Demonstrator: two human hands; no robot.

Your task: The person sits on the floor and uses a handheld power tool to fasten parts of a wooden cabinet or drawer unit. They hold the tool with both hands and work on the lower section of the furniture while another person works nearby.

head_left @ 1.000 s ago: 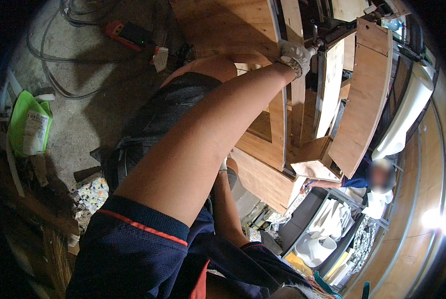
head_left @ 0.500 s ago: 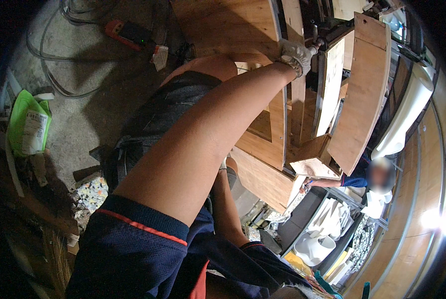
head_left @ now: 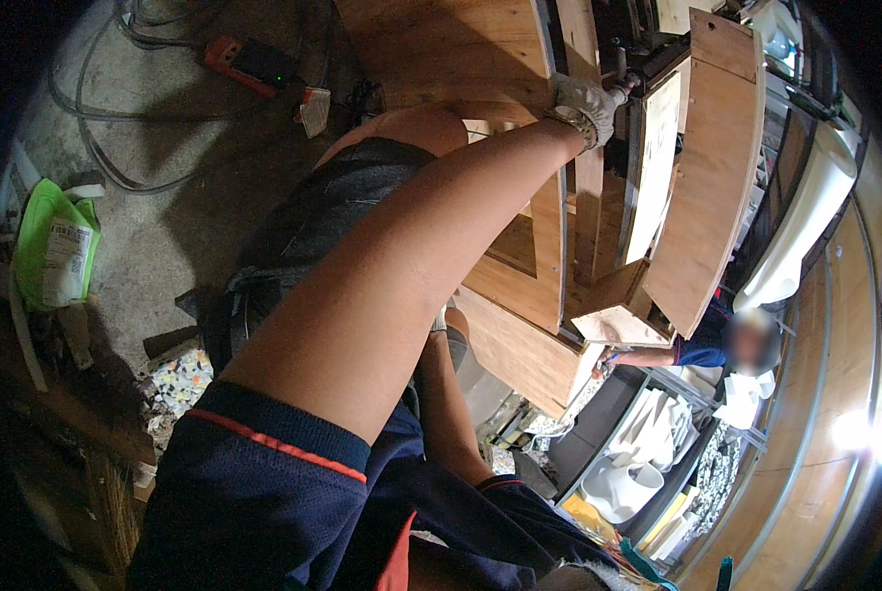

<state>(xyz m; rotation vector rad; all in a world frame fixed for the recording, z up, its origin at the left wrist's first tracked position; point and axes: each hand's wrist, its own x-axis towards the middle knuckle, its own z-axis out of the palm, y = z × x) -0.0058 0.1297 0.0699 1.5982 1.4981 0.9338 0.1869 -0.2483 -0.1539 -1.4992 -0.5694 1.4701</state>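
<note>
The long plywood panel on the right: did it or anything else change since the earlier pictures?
The long plywood panel has shifted up and slightly left in the view. No new grasp or release shows. The gloved left hand, by the narrow plank, and the green bag stayed about put.

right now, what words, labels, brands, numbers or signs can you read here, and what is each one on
No text is clear enough to quote.
Green bag at the left: its white label carries dark print, too small to read.
Orange-and-black device at the upper left: a small green light shows, but no lettering can be made out.
</note>
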